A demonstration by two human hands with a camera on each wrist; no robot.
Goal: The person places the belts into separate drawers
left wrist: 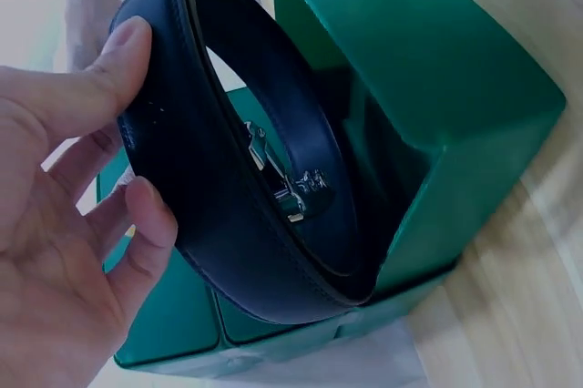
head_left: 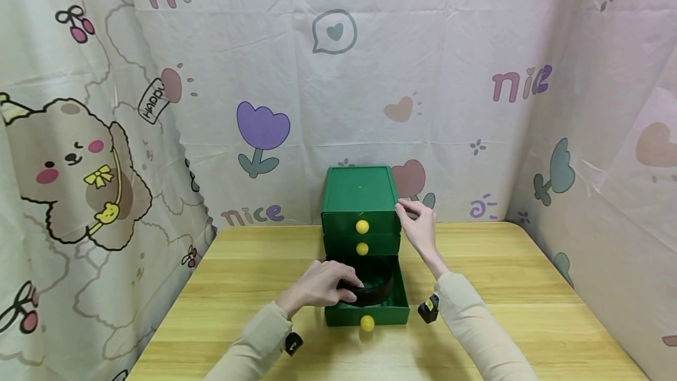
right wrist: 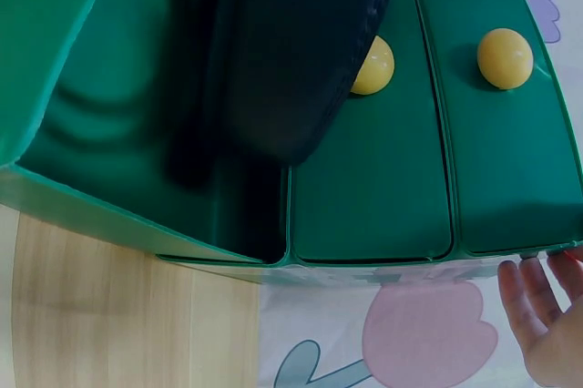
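Observation:
A dark coiled belt [left wrist: 155, 133] with a shiny metal buckle [left wrist: 290, 192] is pinched at its near left side by my left hand [head_left: 322, 284], thumb on one edge and fingers on the other. The coil sits at the mouth of the pulled-out bottom drawer [head_left: 399, 298], overlapping it in the head view. This drawer belongs to a green three-drawer box [head_left: 361, 188]. My right hand [head_left: 419, 225] touches the upper right front corner of the box, its fingertips at the edge beside the top drawer.
Yellow round knobs [head_left: 362, 226] mark the drawer fronts; the upper two drawers are pushed in. The box stands on a wooden table [head_left: 254, 257] near its back edge. A patterned curtain [head_left: 344, 87] hangs close behind and at both sides.

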